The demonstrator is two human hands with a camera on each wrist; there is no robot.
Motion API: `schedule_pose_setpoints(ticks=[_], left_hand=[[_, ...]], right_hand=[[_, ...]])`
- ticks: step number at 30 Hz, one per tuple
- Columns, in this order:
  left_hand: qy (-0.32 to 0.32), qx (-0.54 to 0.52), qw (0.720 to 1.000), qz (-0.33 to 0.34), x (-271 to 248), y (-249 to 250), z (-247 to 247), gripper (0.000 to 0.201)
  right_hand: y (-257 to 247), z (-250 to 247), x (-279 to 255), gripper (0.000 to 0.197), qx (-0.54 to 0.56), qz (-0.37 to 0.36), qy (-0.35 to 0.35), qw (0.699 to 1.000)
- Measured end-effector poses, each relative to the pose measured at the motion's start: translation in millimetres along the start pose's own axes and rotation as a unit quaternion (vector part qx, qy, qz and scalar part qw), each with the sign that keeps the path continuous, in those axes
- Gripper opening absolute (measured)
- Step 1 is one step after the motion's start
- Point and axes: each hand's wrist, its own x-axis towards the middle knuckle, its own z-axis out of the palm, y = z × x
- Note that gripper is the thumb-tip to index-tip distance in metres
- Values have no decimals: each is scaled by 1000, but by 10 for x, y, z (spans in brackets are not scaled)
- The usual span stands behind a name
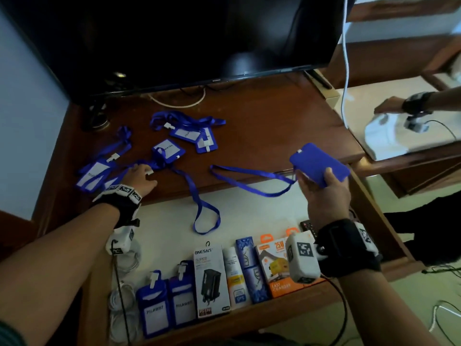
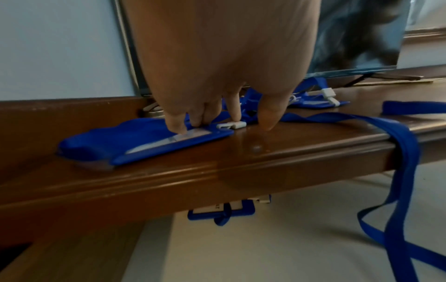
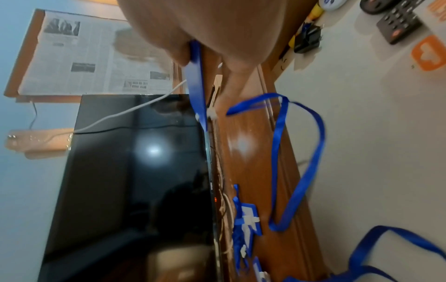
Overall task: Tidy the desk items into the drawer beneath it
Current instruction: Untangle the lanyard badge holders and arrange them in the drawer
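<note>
Several blue badge holders with lanyards [image 1: 183,131] lie scattered on the brown desk [image 1: 262,113]. My right hand [image 1: 321,188] grips one blue badge holder [image 1: 319,163] above the desk's front right corner; its lanyard [image 1: 249,182] trails left over the edge. In the right wrist view the held holder [image 3: 196,80] shows edge-on between thumb and fingers. My left hand [image 1: 139,177] rests with fingertips [image 2: 178,127] pressing a badge holder [image 2: 149,143] at the desk's front left, fingers fairly straight. The open drawer [image 1: 249,216] lies below.
Inside the drawer's front row stand two badge holders [image 1: 169,308], a black charger box [image 1: 212,280], small boxes [image 1: 244,270] and an orange charger box [image 1: 274,265]; a remote [image 3: 398,24] lies at the back right. A dark TV [image 1: 174,38] fills the desk's rear.
</note>
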Motion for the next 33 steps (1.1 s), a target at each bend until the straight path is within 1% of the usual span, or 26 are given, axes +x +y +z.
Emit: schedule_pose_setpoints(ticks=[3,5,6,7,8,9,10,11,12,14,16,17,18,19,20,21,22,24,27,29,30,31,33], left_hand=[[20,17,1000,-6,-90,70,-18,53],[49,17,999,13,-311,285,-38,45],[58,7,998,36,-456,444,-31,37],[53,-7,997,62,-631,624,-23,29],[32,-38,995,89,-810,799,-4,28],[-6,-99,990,101,-1005,971,13,35],[-59,-186,976,93,-1184,1137,33,43],[-115,-272,953,72,-1360,1275,43,48],[-164,-335,926,49,-1485,1381,66,52],[-241,-413,878,3,-1617,1542,115,59],[-286,-479,829,-47,-1652,1647,154,62],[-287,-508,809,-70,-1653,1690,180,58],[-276,-537,793,-86,-1653,1726,212,49],[-252,-561,783,-95,-1661,1762,235,39],[-224,-582,775,-100,-1665,1801,255,29],[-198,-587,779,-99,-1667,1825,268,19],[-177,-585,786,-95,-1668,1837,281,15],[-156,-576,798,-87,-1687,1831,294,24],[-164,-559,809,-74,-1713,1811,331,29],[-164,-546,820,-56,-1755,1822,367,30],[-163,-546,820,-47,-1786,1838,386,31],[-167,-547,820,-35,-1829,1857,404,30],[-190,-545,817,-9,-1920,1892,449,30]], right_hand=[[43,4,-128,24,-126,7,-63,990],[64,14,-212,21,-155,-7,-106,982],[82,16,-247,21,-160,-10,-129,979],[110,22,-283,22,-164,-7,-154,974],[150,24,-320,23,-174,-2,-178,968],[200,23,-348,25,-194,-3,-201,960],[264,16,-362,28,-217,-11,-223,950],[333,10,-382,30,-244,-26,-247,937],[398,-2,-399,34,-272,-44,-268,923],[496,-23,-429,41,-328,-77,-301,892],[557,-38,-475,47,-374,-103,-338,858],[585,-51,-496,50,-395,-122,-359,837],[611,-71,-508,53,-419,-141,-379,813],[627,-84,-508,58,-446,-151,-393,790],[633,-105,-493,62,-471,-148,-398,773],[626,-120,-475,65,-487,-138,-400,764],[608,-128,-461,64,-488,-127,-402,764],[564,-132,-443,58,-458,-108,-400,786],[480,-121,-376,51,-422,-97,-359,827],[411,-95,-305,46,-400,-99,-334,848],[373,-76,-263,43,-387,-100,-329,855],[334,-57,-213,42,-380,-99,-331,858],[274,-37,-106,40,-371,-84,-356,854]])
